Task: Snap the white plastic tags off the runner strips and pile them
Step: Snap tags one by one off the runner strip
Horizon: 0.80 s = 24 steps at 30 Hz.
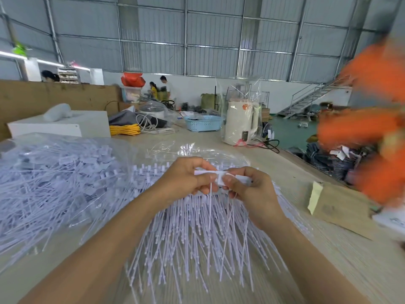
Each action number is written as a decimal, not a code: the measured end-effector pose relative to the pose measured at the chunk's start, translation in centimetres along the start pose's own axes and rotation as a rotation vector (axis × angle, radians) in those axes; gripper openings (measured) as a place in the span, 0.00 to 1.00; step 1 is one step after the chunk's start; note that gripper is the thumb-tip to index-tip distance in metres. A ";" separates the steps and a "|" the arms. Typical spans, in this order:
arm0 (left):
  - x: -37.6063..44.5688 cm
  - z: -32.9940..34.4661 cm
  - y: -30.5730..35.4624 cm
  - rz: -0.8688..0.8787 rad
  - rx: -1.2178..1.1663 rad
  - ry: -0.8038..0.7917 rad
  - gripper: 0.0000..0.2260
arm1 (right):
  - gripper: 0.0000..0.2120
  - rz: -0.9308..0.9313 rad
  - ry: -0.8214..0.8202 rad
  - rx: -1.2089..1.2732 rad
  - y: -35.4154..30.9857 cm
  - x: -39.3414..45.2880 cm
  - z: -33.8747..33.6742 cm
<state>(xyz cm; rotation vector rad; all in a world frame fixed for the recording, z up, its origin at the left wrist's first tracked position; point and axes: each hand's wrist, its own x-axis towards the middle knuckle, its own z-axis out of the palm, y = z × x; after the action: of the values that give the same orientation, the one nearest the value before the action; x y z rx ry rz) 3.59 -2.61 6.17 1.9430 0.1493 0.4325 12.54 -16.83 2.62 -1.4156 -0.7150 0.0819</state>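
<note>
My left hand (188, 175) and my right hand (247, 187) meet over the middle of the table and pinch a white plastic tag piece (215, 174) between thumbs and fingers. Thin white tails hang down from it. Under the hands lies a fan of white runner strips (197, 238) with long tails pointing toward me. A big heap of loose white tags (54, 183) fills the left of the table, partly on clear plastic film.
A brown cardboard piece (341, 207) lies at the right. Farther back stand a cream kettle in clear wrap (240, 123), a blue basket (202, 122), a yellow cable coil (125, 129) and a white box (65, 126). A blurred orange shape (372, 119) moves at the right edge.
</note>
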 end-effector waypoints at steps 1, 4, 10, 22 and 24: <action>0.0 0.1 0.0 0.018 -0.007 -0.002 0.03 | 0.02 -0.002 -0.001 0.004 0.0 -0.1 0.1; 0.0 0.3 0.2 0.069 0.030 0.026 0.04 | 0.02 -0.025 -0.011 0.044 -0.2 -0.3 0.1; -0.2 0.6 0.3 0.147 0.143 0.051 0.08 | 0.09 -0.068 -0.087 -0.068 -0.9 -0.6 0.0; -0.3 2.1 0.4 0.027 -0.117 0.092 0.09 | 0.08 -0.146 0.038 -0.216 -0.5 -0.4 0.3; -0.3 2.1 0.5 -0.035 -0.181 0.090 0.10 | 0.09 -0.207 0.058 -0.285 -0.2 -0.6 0.7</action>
<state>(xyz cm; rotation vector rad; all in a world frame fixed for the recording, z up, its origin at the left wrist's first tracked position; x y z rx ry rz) 4.08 -4.69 5.83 1.7420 0.1954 0.4937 11.64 -16.54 2.60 -1.5980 -0.8454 -0.2298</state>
